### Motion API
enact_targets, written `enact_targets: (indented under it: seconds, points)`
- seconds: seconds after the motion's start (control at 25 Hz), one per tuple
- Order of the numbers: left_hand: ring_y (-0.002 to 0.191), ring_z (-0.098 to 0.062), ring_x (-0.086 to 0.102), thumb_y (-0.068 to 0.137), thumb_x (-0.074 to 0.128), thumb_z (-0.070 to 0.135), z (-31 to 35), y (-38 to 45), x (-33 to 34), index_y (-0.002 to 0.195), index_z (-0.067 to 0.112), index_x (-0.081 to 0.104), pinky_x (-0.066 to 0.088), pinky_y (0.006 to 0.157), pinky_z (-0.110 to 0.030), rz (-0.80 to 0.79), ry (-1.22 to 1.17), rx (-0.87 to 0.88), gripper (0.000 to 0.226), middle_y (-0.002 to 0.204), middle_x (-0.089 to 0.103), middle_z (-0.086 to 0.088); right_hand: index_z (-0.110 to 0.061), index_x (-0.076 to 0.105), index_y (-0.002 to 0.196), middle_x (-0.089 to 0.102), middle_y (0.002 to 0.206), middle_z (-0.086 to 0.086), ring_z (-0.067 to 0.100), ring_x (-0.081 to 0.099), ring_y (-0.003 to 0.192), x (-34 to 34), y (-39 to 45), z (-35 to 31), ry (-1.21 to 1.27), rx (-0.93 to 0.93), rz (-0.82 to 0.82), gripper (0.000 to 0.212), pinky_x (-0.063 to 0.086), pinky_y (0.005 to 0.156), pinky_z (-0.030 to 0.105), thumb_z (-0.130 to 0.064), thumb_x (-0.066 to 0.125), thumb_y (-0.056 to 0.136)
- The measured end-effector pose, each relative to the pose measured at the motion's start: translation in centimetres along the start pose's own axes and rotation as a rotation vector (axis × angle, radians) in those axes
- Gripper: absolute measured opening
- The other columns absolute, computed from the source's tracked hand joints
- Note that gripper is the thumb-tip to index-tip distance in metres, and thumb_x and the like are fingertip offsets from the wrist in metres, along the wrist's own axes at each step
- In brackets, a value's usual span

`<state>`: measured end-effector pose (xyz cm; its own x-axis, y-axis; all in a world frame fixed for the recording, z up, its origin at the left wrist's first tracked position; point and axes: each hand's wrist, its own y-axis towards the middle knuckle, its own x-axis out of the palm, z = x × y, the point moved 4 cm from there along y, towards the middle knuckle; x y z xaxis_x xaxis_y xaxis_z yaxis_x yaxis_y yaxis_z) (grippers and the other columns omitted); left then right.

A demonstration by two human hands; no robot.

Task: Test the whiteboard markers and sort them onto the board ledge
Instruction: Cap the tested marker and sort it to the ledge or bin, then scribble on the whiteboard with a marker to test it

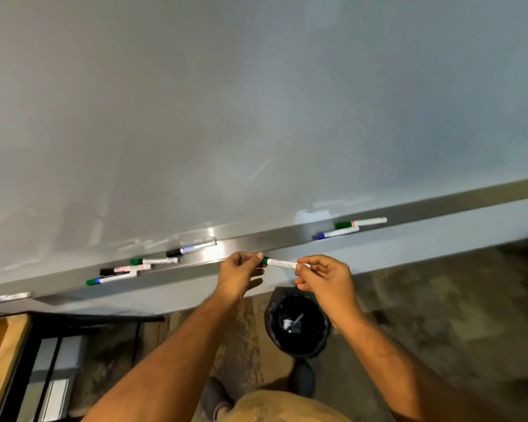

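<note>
Inspector: Step in hand?
Assessor: Uncapping, by the look. The left hand (241,269) pinches the green cap; the right hand (323,277) grasps the marker (282,263) just before the ledge (214,254)
Inspector: Next?
Assessor: Pull apart, then stroke the whiteboard (256,102)

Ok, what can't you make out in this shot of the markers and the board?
Head view only:
- Held marker: the left hand covers its green cap end and the right hand its other end, so cap on or off is unclear.
- Barrel print: too small to read.
- Far-left marker: cut off by the frame edge.
- Bin contents: dark and blurred.
- Board: test marks too faint.
</note>
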<state>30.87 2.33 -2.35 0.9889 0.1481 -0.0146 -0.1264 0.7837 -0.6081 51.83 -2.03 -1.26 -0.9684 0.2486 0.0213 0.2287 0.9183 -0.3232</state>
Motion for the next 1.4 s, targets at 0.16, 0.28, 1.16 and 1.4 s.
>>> enact_targets:
  seconds: [0.16,0.28,1.16,1.4]
  points:
    - [0.083,-0.024,0.065,0.097,0.074,0.015,-3.0,1.0,1.3,0.095,0.008,0.067,0.053,0.069,-0.035,-0.042,0.296,-0.031,0.010,0.092,0.072,-0.011,-0.003,0.078,0.093,0.078,0.078,0.017,0.020,0.075,0.063,-3.4,0.5,6.2,-0.011,0.157,0.087,0.005,0.063,0.062,0.026,-0.003,0.074,0.097]
    - [0.076,-0.023,0.062,0.095,0.075,0.012,-4.2,1.1,1.9,0.096,0.002,0.069,0.051,0.066,-0.037,-0.055,0.432,-0.018,0.013,0.090,0.070,-0.016,0.000,0.076,0.090,0.077,0.078,0.022,0.024,0.075,0.065,-5.1,1.0,10.0,-0.056,0.242,0.152,0.011,0.064,0.063,0.029,-0.007,0.074,0.098]
    - [0.088,-0.025,0.065,0.104,0.061,0.007,-4.6,-0.9,4.5,0.098,0.008,0.068,0.056,0.073,-0.033,-0.151,0.415,-0.066,0.009,0.113,0.073,-0.025,0.003,0.076,0.093,0.078,0.089,0.025,0.033,0.080,0.083,-7.0,2.9,10.5,0.091,0.354,0.179,0.025,0.067,0.075,0.036,-0.021,0.079,0.097]
    - [0.088,-0.025,0.069,0.103,0.064,0.009,-1.9,-0.1,8.2,0.113,0.007,0.067,0.057,0.074,-0.033,-0.191,0.326,-0.011,0.011,0.116,0.074,-0.020,-0.005,0.075,0.104,0.078,0.091,0.020,0.028,0.079,0.081,-6.6,5.0,5.8,0.114,0.206,0.159,0.019,0.067,0.075,0.034,-0.023,0.077,0.099]
